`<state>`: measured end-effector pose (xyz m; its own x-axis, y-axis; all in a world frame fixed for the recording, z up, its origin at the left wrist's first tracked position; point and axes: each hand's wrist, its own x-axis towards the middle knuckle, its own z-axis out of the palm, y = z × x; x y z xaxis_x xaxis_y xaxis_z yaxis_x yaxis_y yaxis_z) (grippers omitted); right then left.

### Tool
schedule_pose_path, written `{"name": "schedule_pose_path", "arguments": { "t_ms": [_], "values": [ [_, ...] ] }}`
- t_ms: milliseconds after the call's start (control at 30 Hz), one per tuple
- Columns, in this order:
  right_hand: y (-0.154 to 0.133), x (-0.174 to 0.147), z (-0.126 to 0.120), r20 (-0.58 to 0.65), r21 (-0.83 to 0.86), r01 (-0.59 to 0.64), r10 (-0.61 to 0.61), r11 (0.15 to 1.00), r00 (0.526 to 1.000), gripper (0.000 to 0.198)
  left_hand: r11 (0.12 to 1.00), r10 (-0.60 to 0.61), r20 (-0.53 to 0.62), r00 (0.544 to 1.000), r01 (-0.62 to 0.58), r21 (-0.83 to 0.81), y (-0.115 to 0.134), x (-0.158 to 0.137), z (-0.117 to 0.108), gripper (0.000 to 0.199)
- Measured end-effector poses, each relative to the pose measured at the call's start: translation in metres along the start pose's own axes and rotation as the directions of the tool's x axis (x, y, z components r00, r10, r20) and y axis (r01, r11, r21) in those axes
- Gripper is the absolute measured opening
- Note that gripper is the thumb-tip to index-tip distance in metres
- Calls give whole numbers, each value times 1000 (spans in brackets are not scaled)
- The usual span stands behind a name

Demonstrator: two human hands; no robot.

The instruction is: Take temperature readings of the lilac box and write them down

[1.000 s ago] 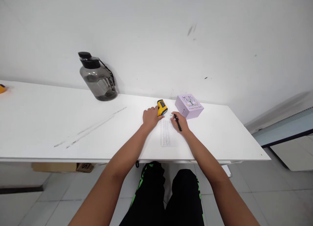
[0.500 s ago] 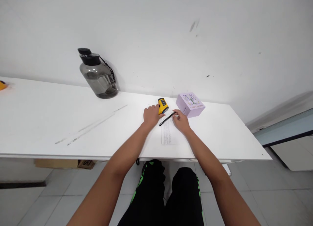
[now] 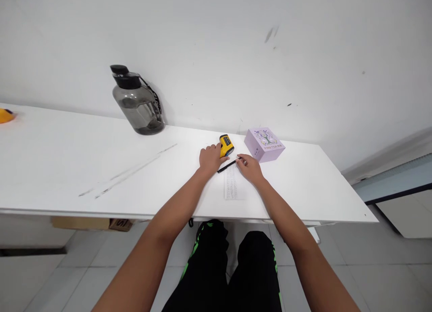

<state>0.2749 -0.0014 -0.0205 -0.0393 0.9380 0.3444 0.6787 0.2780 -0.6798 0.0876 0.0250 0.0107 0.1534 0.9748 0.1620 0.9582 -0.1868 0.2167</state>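
My left hand (image 3: 209, 159) is closed on the left side of a small yellow-and-black device (image 3: 227, 145) with a dark label, which sits on the white table; its exact kind is unclear. My right hand (image 3: 250, 168) pinches the upper right end of a black pen (image 3: 227, 165). The pen slants down to the left, its other end near my left wrist. Below it lies a white sheet of paper (image 3: 232, 190) with rows of small writing, its top partly hidden by the pen and my right hand.
Behind my right hand, a lilac box (image 3: 266, 146) stands close to the wall. A large grey see-through water bottle (image 3: 140, 107) with a black lid stands to the left. An orange thing (image 3: 5, 116) is cut off at the far left. The table's front edge (image 3: 111, 214) runs before my legs.
The pen now lies at a flatter slant, its upper end lower than before, with the fingers of my right hand shifted slightly down. My left hand stays on the yellow-and-black device.
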Motion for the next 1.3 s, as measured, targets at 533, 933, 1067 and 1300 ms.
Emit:
{"name": "schedule_pose_path", "arguments": {
  "t_ms": [533,933,1067,1300],
  "values": [
    [16,3,-68,-515,-364,-190,-27,912,857,69,1000,-6,-14,1000,7,18,-3,0,-2,65],
    [22,8,-61,-334,-138,-457,393,879,857,124,1000,-9,7,1000,9,26,0,-1,-6,66],
    [20,6,-61,-302,-65,-450,412,891,860,110,999,0,0,1000,0,43,0,-1,-5,66],
    [21,6,-58,-354,22,-414,394,910,848,101,998,2,14,1000,-3,57,-1,0,-4,67]
  ]
}}
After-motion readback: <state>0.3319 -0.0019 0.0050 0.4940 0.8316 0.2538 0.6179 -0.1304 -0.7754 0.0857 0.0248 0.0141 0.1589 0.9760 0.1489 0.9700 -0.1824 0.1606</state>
